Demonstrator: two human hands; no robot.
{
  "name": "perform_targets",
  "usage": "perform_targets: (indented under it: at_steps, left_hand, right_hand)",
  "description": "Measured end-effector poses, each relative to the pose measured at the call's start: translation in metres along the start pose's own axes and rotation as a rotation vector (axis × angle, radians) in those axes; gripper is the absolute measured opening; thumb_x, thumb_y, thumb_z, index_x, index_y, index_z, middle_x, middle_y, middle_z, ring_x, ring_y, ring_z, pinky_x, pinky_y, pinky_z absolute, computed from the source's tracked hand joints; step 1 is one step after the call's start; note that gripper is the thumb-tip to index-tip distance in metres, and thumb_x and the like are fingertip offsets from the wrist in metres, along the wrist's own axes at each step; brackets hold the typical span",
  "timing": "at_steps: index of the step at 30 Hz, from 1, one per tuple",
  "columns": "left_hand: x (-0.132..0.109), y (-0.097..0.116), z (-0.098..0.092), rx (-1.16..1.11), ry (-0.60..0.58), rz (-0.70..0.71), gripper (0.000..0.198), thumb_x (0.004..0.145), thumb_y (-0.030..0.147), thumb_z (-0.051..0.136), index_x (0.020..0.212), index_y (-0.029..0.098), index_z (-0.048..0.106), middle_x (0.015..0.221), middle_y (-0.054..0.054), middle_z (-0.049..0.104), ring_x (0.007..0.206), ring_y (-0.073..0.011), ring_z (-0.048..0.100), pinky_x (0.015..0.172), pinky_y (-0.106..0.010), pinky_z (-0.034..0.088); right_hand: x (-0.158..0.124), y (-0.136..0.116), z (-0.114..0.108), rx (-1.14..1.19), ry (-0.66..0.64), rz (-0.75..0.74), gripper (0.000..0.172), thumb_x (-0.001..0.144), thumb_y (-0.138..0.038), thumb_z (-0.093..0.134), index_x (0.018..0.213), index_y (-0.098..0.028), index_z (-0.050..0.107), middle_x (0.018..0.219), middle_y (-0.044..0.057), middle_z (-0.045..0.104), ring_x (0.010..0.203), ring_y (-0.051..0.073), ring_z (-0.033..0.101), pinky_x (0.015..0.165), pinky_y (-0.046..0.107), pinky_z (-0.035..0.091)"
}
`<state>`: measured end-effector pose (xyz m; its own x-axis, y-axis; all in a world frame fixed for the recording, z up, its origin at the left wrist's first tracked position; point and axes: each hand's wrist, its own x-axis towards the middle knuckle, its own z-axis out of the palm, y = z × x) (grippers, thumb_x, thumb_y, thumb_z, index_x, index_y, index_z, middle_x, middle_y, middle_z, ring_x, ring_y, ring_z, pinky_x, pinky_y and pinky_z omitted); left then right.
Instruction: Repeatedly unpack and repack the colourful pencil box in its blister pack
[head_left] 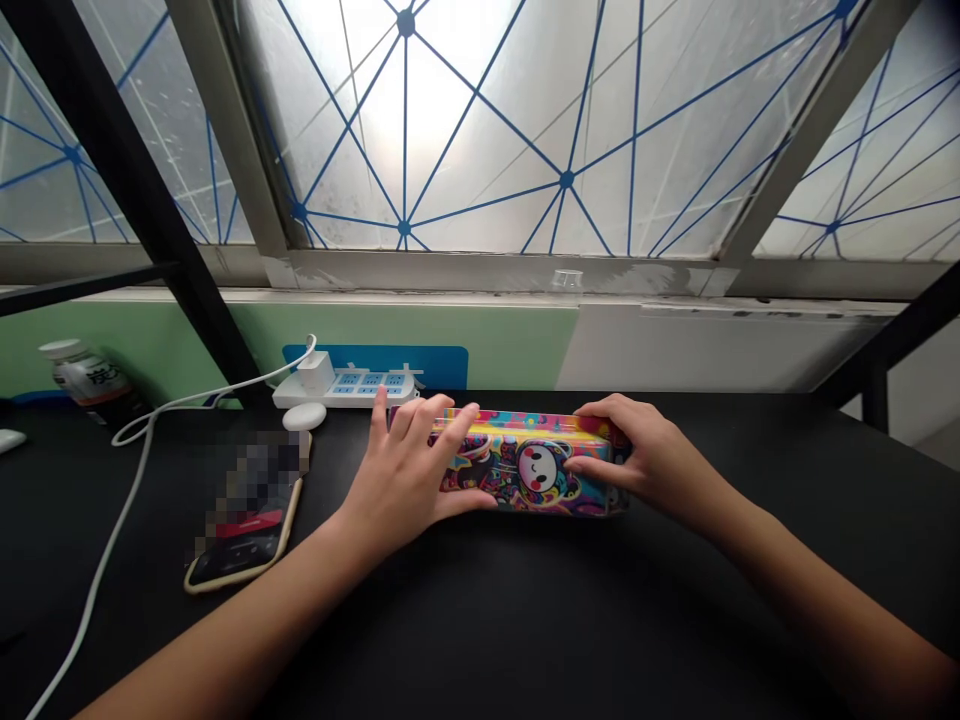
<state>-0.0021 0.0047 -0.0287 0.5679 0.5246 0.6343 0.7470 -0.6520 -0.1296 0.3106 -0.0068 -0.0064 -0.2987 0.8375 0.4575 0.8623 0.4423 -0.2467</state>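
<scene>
left hand [409, 468] curled over the left end, right hand [643, 462] clasping the right end of the colourful cartoon-printed rectangular box [534, 468], possibly tin, on the black tabletop [525, 620]: keep both grips level and even.

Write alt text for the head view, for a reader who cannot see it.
The left hand and right hand grip the two ends of a colourful pencil case lying on a black table. Left of it are a phone, a white cable, a power strip and a bottle, below a frosted window.
</scene>
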Motion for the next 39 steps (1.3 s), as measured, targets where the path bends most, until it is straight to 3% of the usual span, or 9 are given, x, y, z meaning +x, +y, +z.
perform_targets:
  at_steps: [4, 7, 9, 15, 20, 26, 30, 34, 39]
  left_hand:
    - [0.004, -0.007, -0.009, -0.049, -0.035, -0.034, 0.055, 0.084, 0.051, 0.071, 0.129, 0.024, 0.056, 0.125, -0.013, 0.064, 0.118, -0.0350, 0.057, 0.117, -0.066, 0.002]
    - [0.004, -0.005, -0.009, -0.128, -0.159, -0.030, 0.026, 0.085, 0.029, 0.071, 0.109, 0.025, 0.063, 0.108, -0.009, 0.070, 0.103, -0.0309, 0.064, 0.116, -0.060, 0.018]
    - [0.003, -0.002, -0.006, -0.160, -0.220, -0.037, 0.023, 0.083, 0.022, 0.072, 0.103, 0.025, 0.063, 0.108, -0.009, 0.070, 0.101, -0.0307, 0.065, 0.112, -0.056, 0.029]
    - [0.003, 0.005, -0.008, -0.151, -0.337, -0.034, 0.038, 0.077, 0.043, 0.080, 0.107, 0.024, 0.063, 0.106, -0.013, 0.069, 0.101, -0.0365, 0.065, 0.100, -0.056, 0.040]
    - [0.005, 0.013, -0.015, -0.118, -0.395, -0.002, 0.045, 0.087, 0.057, 0.065, 0.114, 0.021, 0.063, 0.107, -0.012, 0.070, 0.101, -0.0333, 0.064, 0.095, -0.050, 0.045]
    - [-0.001, 0.006, -0.003, -0.159, -0.456, -0.107, 0.086, 0.085, 0.077, 0.046, 0.150, 0.022, 0.038, 0.155, -0.017, 0.040, 0.142, -0.0399, 0.036, 0.112, -0.061, 0.028]
    - [-0.003, -0.007, 0.006, -0.217, -0.619, -0.176, 0.100, 0.081, 0.087, 0.034, 0.157, 0.022, 0.026, 0.162, -0.014, 0.026, 0.150, -0.0387, 0.020, 0.117, -0.061, 0.019]
    - [-0.002, -0.013, 0.007, -0.239, -0.656, -0.195, 0.102, 0.079, 0.089, 0.034, 0.157, 0.024, 0.024, 0.164, -0.012, 0.021, 0.151, -0.0357, 0.017, 0.119, -0.057, 0.013]
    - [-0.002, -0.013, 0.006, -0.261, -0.689, -0.193, 0.101, 0.080, 0.088, 0.033, 0.159, 0.026, 0.019, 0.165, -0.009, 0.016, 0.152, -0.0348, 0.014, 0.120, -0.057, 0.010]
  right_hand:
    - [-0.005, -0.009, -0.003, -0.028, 0.067, -0.145, 0.038, 0.079, -0.053, 0.074, 0.099, -0.026, 0.057, 0.097, 0.007, 0.066, 0.089, 0.027, 0.063, 0.084, 0.042, 0.051]
    - [-0.010, -0.018, 0.003, -0.082, 0.032, -0.286, 0.026, 0.085, -0.042, 0.072, 0.097, -0.026, 0.054, 0.096, 0.006, 0.068, 0.090, 0.026, 0.064, 0.088, 0.044, 0.050]
    - [-0.012, -0.023, 0.009, -0.123, -0.026, -0.355, 0.019, 0.089, -0.034, 0.067, 0.100, -0.025, 0.054, 0.099, 0.006, 0.069, 0.089, 0.025, 0.066, 0.089, 0.046, 0.051]
    - [-0.016, -0.034, 0.026, -0.192, -0.129, -0.397, 0.038, 0.090, -0.022, 0.060, 0.127, -0.019, 0.052, 0.122, 0.013, 0.069, 0.109, 0.030, 0.065, 0.094, 0.050, 0.051]
    - [-0.018, -0.035, 0.035, -0.182, -0.195, -0.380, 0.057, 0.089, -0.031, 0.066, 0.141, -0.017, 0.047, 0.141, 0.016, 0.058, 0.127, 0.032, 0.055, 0.102, 0.052, 0.048]
    - [-0.019, -0.034, 0.048, -0.126, -0.266, -0.412, 0.078, 0.089, -0.051, 0.065, 0.154, -0.020, 0.033, 0.157, 0.013, 0.038, 0.146, 0.031, 0.031, 0.116, 0.052, 0.033]
    - [-0.017, -0.034, 0.045, -0.090, -0.369, -0.360, 0.078, 0.091, -0.058, 0.058, 0.155, -0.024, 0.031, 0.158, 0.011, 0.035, 0.147, 0.031, 0.030, 0.117, 0.054, 0.031]
    - [-0.018, -0.023, 0.026, -0.053, -0.463, -0.264, 0.075, 0.089, -0.066, 0.054, 0.152, -0.029, 0.038, 0.157, 0.006, 0.036, 0.144, 0.032, 0.035, 0.116, 0.053, 0.031]
    - [-0.018, 0.003, -0.001, -0.089, -0.489, -0.143, 0.057, 0.090, -0.066, 0.054, 0.137, -0.034, 0.059, 0.144, 0.002, 0.056, 0.135, 0.032, 0.050, 0.108, 0.048, 0.043]
